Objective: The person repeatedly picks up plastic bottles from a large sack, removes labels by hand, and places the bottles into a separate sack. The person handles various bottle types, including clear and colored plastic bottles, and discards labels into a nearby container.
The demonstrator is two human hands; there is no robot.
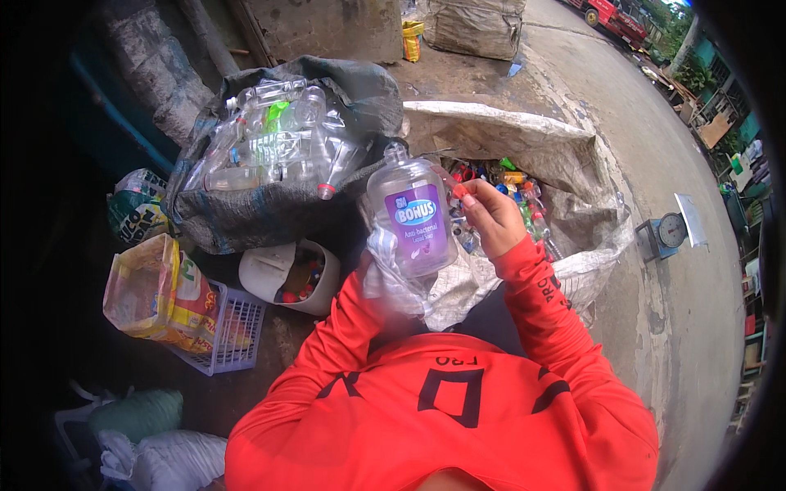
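Our right grip (498, 218) pinches a red piece (460, 191) beside the clear bottle (415, 217), near the white sack's (604, 168) left edge; our left grip we cannot tell.

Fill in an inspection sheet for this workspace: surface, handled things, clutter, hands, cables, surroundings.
Surface: greyish ground beneath the sacks.
Job's things: clear bottle with a purple label, slightly tilted; small red piece.
Clutter: dark sack of mostly clear bottles; whitish sack of mixed colourful plastics; white container holding small colourful items; lavender basket.
Hands: right hand pinches the small red piece beside the bottle; left hand mostly hidden near striped cloth, grip unclear.
Cables: nothing seen.
Surroundings: dial scale at right, red vehicle beyond.
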